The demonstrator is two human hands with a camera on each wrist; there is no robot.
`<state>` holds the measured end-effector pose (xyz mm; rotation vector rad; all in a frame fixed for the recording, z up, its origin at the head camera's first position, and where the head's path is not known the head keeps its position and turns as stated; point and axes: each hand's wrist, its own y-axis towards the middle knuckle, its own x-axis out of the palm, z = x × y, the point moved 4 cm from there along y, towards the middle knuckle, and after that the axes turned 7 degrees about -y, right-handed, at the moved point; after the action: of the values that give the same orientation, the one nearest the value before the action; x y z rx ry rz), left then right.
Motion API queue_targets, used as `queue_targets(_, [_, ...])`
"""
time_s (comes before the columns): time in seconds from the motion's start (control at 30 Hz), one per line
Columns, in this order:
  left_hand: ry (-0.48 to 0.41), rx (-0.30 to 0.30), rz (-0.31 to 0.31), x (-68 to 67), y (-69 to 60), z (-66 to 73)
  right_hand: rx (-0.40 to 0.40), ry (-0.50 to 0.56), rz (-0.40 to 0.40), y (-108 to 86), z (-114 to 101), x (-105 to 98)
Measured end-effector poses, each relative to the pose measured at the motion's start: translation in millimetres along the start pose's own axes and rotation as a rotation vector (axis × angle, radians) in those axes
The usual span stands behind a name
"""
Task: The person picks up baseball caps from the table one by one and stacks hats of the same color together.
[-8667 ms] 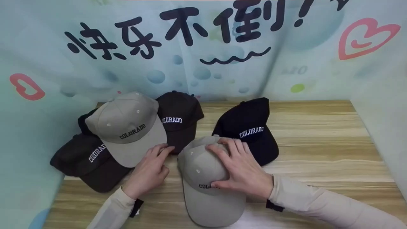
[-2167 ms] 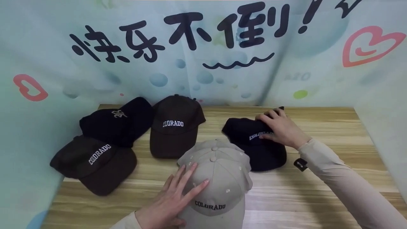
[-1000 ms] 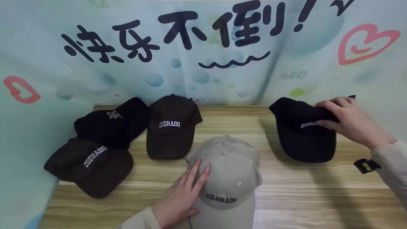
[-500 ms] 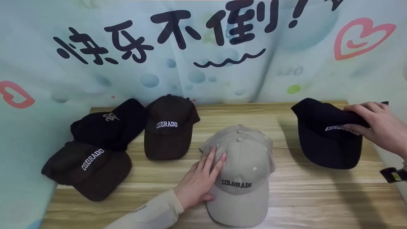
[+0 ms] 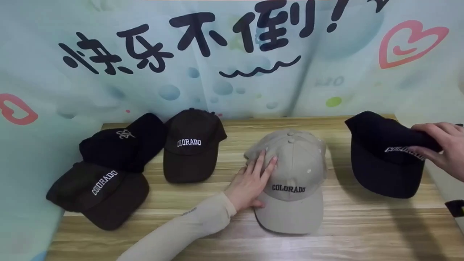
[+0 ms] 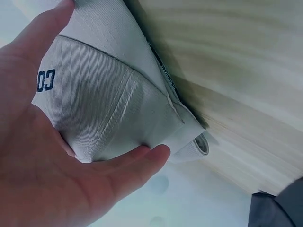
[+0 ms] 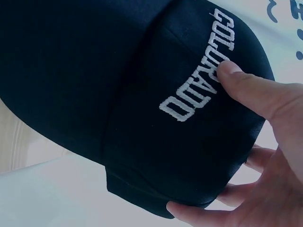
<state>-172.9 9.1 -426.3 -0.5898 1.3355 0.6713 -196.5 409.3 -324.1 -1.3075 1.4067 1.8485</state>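
Two nested grey baseball caps stand right of the table's middle, brim toward me, the top one lettered COLORADO. My left hand rests on their left side with fingers spread; in the left wrist view, its thumb and fingers lie along the grey cloth. At the right, my right hand grips a dark navy cap by its crown, above the table with a shadow beneath. Across the white lettering lies the thumb in the right wrist view, while the other fingers are behind the crown, partly hidden.
A brown cap stands at the back, left of centre. Farther left, a dark cap with an emblem touches another brown cap. The wooden table is bounded by a printed backdrop behind and at the sides.
The grey cap from the left group has joined the other one. Lately my left hand has slid both grey caps right and away from me, while my right hand has lifted the navy cap rightward.
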Motion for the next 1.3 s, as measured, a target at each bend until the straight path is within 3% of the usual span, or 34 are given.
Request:
queue_targets(0.13, [-0.017, -0.028, -0.022, -0.6, 21.2, -0.1, 0.000, 0.037, 0.059, 0.1, 3, -5])
queue_targets(0.4, [-0.034, -0.065, -0.053, 4.4, 63.9, 1.1, 0.006, 0.034, 0.088, -5.2, 4, -8])
queue_targets(0.63, [-0.024, -0.111, -0.103, 8.1, 97.8, 5.8, 0.066, -0.005, 0.030, -10.8, 6, -13])
queue_targets(0.8, [-0.031, -0.137, -0.117, 8.1, 117.4, 7.4, 0.065, -0.007, 0.037, -12.3, 5, -16])
queue_targets(1.1, [-0.085, -0.140, -0.104, 6.8, 137.0, 3.5, 0.006, 0.017, 0.105, -10.7, -7, -21])
queue_targets(1.3, [-0.133, -0.082, -0.097, -2.0, 131.9, -2.5, 0.005, -0.009, 0.098, -11.2, -21, -22])
